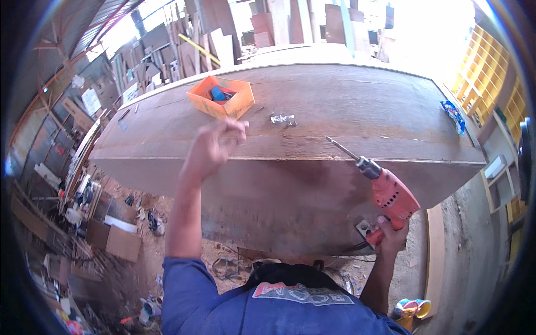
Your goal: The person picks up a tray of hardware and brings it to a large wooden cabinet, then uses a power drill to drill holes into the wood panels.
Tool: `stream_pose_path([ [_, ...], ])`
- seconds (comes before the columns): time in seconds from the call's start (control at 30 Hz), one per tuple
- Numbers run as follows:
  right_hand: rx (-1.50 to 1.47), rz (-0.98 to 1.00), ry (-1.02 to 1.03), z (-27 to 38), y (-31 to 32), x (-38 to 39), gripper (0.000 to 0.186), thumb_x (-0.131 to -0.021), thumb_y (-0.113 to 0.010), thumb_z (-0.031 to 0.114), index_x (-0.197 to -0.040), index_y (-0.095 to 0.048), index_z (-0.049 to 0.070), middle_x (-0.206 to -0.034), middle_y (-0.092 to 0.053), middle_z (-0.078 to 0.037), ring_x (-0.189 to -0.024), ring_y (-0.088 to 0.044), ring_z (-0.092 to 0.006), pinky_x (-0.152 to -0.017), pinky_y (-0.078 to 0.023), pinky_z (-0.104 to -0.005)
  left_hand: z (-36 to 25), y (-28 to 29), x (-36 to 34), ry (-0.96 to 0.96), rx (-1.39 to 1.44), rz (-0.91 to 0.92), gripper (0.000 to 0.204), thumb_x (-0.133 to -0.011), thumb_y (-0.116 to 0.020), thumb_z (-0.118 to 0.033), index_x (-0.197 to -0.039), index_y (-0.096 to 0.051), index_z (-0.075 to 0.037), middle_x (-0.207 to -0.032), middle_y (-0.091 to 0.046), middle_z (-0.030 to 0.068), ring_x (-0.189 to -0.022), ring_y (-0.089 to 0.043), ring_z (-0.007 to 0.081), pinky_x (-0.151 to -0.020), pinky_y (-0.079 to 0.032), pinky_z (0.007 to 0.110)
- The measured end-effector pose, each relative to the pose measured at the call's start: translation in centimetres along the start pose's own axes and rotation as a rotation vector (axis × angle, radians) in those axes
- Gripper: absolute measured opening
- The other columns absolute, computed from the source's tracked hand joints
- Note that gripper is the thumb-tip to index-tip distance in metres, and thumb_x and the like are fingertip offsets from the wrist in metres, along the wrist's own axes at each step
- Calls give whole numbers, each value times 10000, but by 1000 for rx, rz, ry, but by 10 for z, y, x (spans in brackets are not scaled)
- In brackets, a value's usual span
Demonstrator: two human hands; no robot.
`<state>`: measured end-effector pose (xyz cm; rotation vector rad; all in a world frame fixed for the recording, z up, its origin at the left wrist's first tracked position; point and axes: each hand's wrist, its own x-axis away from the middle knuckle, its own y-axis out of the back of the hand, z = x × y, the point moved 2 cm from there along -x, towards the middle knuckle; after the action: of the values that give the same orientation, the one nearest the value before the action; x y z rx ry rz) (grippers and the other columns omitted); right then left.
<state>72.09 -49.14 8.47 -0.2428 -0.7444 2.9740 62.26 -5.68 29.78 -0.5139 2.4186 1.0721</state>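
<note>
A red power drill (393, 198) is gripped by its handle in my right hand (392, 234), in front of the workbench's near edge. Its long bit points up and left over the bench top (357, 106). My left hand (215, 146) is raised over the near edge of the bench, just in front of an orange open box (220, 109). Motion blurs its bent fingers, so whether they hold anything cannot be made out. Inside the box lie a blue piece (218, 93) and other small items. Right of the box sits a small heap of shiny metal pieces (283, 119).
A blue packet (453, 116) lies at the bench's right end. Boards and panels (268, 28) lean along the back. Scraps and a cardboard box (124, 243) litter the floor at left. Yellow cans (413, 308) stand at lower right, near a long plank (434, 262).
</note>
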Motion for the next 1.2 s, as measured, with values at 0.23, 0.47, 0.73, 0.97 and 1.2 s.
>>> stream_pose_path([
  [0.23,149,-196,140,-7,-51,56,429,-816,-716,82,-1191,-523,7,-759,-601,-62,-583,-604,-158,-530,-504,-280,115,44,47,-94,-54,27,85,-945,-671,-1,-990,-600,-11,-1184,-733,211,-1076,-708,388,-913,-548,446],
  [0.47,49,-511,72,-40,-120,118,274,-869,-716,91,-1097,-566,71,-698,-569,-32,-569,-575,-153,-510,-492,-290,166,91,58,-4,-347,-142,105,-1038,-551,-107,-1016,-546,-4,-972,-664,189,-909,-630,409,-802,-482,485],
  [0.73,169,-591,65,-36,-143,171,228,-870,-728,80,-1051,-589,74,-671,-557,-9,-544,-575,-136,-483,-493,-288,164,82,49,-63,-353,-111,124,-1036,-544,-120,-1028,-553,4,-955,-602,208,-927,-601,416,-809,-469,500],
  [0.97,232,-482,239,-32,-172,160,325,-824,-786,-13,-1105,-640,62,-808,-657,-20,-622,-656,-133,-545,-557,-300,206,95,64,-111,-396,-215,204,-1106,-443,-143,-1111,-493,55,-974,-553,275,-956,-570,482,-827,-458,500],
  [1.2,70,-426,123,-16,-136,188,445,-817,-804,-23,-1195,-577,39,-888,-665,-36,-671,-660,-136,-607,-577,-320,153,87,57,-158,-422,-250,265,-1070,-535,-230,-1019,-560,29,-899,-598,273,-833,-603,476,-728,-470,534],
])
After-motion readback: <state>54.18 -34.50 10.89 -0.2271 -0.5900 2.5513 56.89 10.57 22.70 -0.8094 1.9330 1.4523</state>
